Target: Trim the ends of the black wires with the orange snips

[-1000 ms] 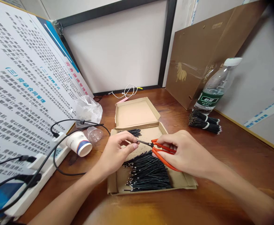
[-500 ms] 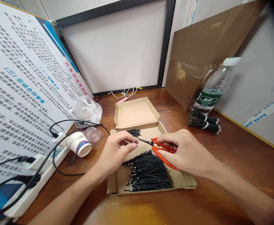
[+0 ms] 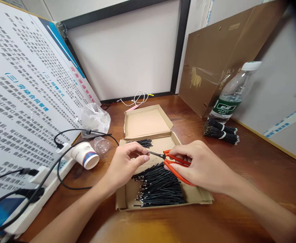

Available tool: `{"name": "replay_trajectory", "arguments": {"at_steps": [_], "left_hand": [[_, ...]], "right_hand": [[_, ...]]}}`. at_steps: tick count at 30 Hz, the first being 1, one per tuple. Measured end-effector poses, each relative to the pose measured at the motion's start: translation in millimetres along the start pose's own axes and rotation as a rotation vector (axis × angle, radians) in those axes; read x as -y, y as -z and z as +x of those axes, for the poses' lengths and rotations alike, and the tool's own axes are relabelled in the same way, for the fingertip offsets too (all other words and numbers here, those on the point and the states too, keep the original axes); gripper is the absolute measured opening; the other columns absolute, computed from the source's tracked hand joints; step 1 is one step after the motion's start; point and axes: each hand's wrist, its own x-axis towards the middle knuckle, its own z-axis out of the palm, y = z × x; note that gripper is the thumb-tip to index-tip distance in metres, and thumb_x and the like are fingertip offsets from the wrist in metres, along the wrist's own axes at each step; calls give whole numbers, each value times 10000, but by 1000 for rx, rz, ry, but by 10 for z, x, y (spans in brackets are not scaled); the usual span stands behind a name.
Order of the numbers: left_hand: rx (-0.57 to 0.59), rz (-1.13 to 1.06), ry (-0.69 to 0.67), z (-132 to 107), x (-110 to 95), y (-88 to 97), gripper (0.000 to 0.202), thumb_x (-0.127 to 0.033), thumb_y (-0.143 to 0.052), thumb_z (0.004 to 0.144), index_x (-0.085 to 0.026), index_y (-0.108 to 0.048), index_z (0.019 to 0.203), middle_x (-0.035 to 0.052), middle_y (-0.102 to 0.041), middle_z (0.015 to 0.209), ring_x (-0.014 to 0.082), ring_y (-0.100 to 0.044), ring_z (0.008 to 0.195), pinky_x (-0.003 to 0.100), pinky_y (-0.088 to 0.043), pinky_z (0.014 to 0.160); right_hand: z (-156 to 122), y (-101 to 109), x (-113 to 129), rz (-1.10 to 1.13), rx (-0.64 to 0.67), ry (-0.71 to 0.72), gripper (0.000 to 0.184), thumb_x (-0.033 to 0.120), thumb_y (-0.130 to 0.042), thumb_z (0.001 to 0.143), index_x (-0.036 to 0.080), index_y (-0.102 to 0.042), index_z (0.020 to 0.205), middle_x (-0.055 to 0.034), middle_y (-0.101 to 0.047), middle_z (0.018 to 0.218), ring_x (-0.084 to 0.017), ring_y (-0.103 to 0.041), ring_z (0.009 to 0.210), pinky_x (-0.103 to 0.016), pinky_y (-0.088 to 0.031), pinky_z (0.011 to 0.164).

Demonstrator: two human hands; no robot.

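Red-handled scissors (image 3: 177, 163) are gripped in my right hand (image 3: 201, 165), their dark blades pointing left and nearly closed. The blade tips reach the fingertips of my left hand (image 3: 127, 162). There, thumb and forefinger pinch a thin black wire, mostly hidden by the fingers. Below both hands, a large pile of short black wires (image 3: 160, 189) with pale ends lies in an open cardboard box (image 3: 127, 194). A smaller bunch of black wires (image 3: 145, 143) sits at the back of the box, partly behind my left hand.
To the left are a paper cup (image 3: 85, 156), a clear plastic cup (image 3: 102, 145), a plastic bag (image 3: 95, 118) and a power strip (image 3: 43, 189) with black cables. On the right stand a water bottle (image 3: 227, 98), tied wire bundles (image 3: 221, 131) and a brown bag (image 3: 213, 57).
Both hands stay almost in place. The scissor blades look slightly closer together and a little lower than before.
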Motion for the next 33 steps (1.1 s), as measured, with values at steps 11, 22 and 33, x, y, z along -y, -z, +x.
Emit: {"name": "replay_trajectory", "arguments": {"at_steps": [11,22,33], "left_hand": [[11,-17,10,-4,13,-6,75,-185,-693,762,-133,-641,745,24,-626,748,127,-548,656,254,-460,615],[6,-9,2,-1,11,1,91,-192,-702,760,-131,-636,744,25,-623,742,122,-541,649,247,-451,612],[8,-41,31,11,11,-14,87,-171,-700,750,-128,-626,739,20,-617,734,119,-563,621,251,-471,594]], "right_hand": [[8,-14,-35,-52,-14,28,257,265,-546,812,155,-597,585,59,-368,482,-78,-269,478,-258,-216,475],[-7,5,12,-5,1,-1,219,296,-571,793,142,-672,675,22,-513,508,-89,-354,479,-255,-266,479],[12,-9,-22,-31,-36,27,258,271,-531,824,150,-634,622,47,-400,482,-84,-275,477,-256,-230,473]]}}
